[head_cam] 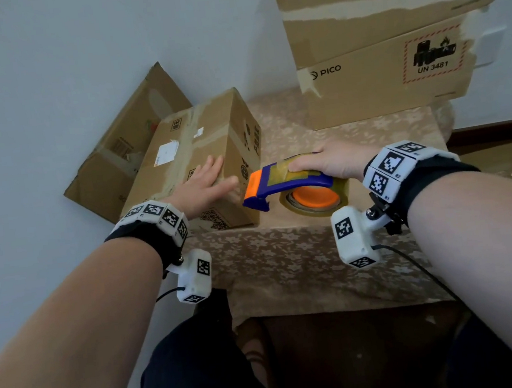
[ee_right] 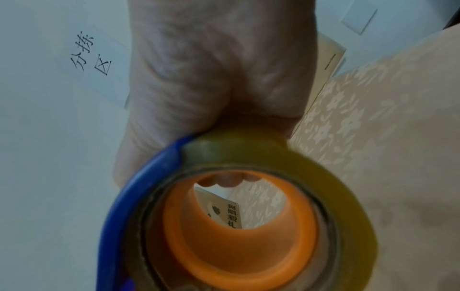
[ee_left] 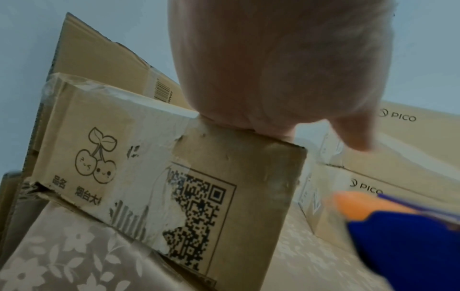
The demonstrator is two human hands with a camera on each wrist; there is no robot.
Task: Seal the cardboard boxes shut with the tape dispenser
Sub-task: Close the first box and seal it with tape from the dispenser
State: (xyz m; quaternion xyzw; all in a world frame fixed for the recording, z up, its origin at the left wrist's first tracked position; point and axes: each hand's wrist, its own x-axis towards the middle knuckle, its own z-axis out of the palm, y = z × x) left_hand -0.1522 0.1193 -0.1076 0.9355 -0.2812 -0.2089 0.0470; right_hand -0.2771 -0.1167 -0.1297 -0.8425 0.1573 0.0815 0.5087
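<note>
A small brown cardboard box (head_cam: 199, 155) with old tape strips stands on the table's left part; its near face with a QR code and cherry drawing (ee_left: 154, 177) fills the left wrist view. My left hand (head_cam: 205, 183) lies flat on the box's top near its right edge, fingers straight. My right hand (head_cam: 330, 161) grips a blue and orange tape dispenser (head_cam: 289, 187) from above, just right of the box, its orange nose pointing at the box's side. The yellowish tape roll (ee_right: 311, 173) and orange hub (ee_right: 239, 236) crowd the right wrist view.
Two large PICO cartons (head_cam: 388, 79) are stacked at the table's back right. A flattened cardboard box (head_cam: 124, 145) leans on the wall behind the small box. The table wears a beige floral cloth (head_cam: 287, 254). My knees are below its front edge.
</note>
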